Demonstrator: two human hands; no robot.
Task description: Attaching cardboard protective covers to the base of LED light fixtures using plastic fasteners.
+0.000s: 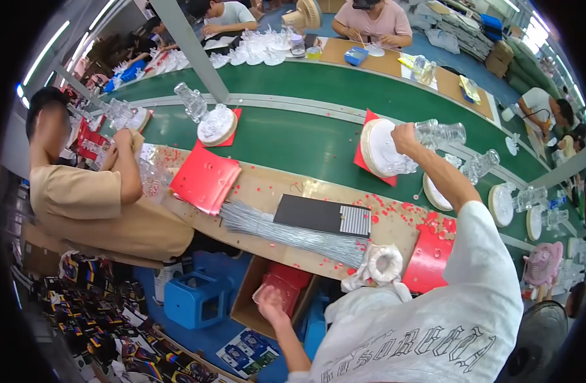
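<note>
On the green conveyor (293, 137), a white disc (380, 142) is already laid on a red sheet (369, 116), its clear bottle (447, 133) seemingly gripped by the right hand (405, 138); the left hand (273, 304), apart, unreadable, is held over a carton (243, 313), wires (293, 237) left loose.

A factory workshop: long green conveyor belt (293, 137), workers (82, 188) along both sides, strip lights (46, 53) overhead.

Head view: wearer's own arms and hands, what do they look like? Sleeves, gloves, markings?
Left hand and right hand: no gloves visible. Left forearm and right forearm: uncovered, no watch or cables visible. Right sleeve: loose, short, pale grey-white, plain. Left sleeve: can't make out clearly. Matching shirt carries dark blackletter-style lettering.
</note>
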